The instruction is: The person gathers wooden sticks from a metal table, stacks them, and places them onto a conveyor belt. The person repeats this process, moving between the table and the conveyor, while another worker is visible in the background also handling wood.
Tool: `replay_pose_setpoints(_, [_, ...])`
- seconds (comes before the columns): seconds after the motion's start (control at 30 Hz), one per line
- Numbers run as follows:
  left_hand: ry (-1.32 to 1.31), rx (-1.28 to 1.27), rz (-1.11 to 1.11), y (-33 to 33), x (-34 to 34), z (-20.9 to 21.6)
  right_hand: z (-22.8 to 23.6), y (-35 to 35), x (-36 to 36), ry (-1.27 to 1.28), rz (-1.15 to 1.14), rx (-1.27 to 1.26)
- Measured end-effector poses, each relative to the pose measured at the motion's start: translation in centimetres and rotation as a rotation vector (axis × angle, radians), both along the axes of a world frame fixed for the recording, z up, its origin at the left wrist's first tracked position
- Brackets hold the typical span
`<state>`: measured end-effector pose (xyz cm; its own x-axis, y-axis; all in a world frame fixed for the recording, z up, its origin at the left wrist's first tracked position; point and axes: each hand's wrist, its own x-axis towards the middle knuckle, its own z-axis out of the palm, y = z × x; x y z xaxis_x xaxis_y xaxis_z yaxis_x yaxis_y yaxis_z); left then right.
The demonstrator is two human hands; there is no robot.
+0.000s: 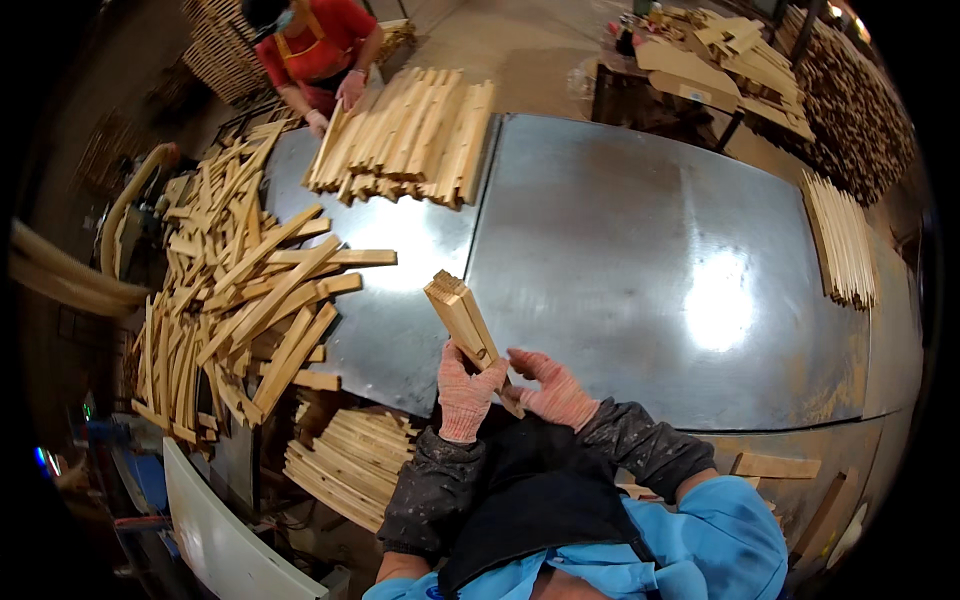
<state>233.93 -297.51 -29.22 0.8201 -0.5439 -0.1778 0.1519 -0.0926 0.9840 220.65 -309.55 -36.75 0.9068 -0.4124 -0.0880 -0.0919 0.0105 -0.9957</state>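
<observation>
My left hand (466, 392), in a pale pink knitted glove, is closed around a bundle of short wooden strips (464, 318) with notched far ends. The bundle is tilted, its far end over the metal table and its near end close to my body. My right hand (556, 390), gloved alike, is beside the near end. Its fingers are apart, and the lower part of the hand seems to touch the wood.
A metal-topped table (600, 250) spreads ahead. Loose wooden pieces (240, 280) are heaped at left, and a stack of strips (400, 130) lies at the far side, where another person (320, 50) handles it. More strips (840, 240) line the right edge; others (355, 465) sit below left.
</observation>
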Motion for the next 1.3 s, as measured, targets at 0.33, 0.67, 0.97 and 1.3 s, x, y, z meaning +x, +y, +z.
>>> replay_pose_setpoints(0.33, [-0.422, 0.182, 0.275, 23.1, 1.8, -3.0, 6.7, 14.0, 6.5, 0.0, -0.013, -0.025])
replay_pose_setpoints(0.67, [-0.723, 0.395, 0.567, 35.2, -0.1, -2.2, 10.9, 25.5, 12.4, -0.082, 0.335, 0.087])
replay_pose_setpoints(0.97, [-0.373, 0.585, 0.572, 38.7, -0.4, -0.2, 11.8, 27.3, 16.6, -0.23, 0.425, -0.187])
replay_pose_setpoints(1.3, [-0.125, 0.949, 0.242, 35.6, -1.0, -0.5, 7.9, 24.7, 17.9, -0.505, 0.877, -1.441])
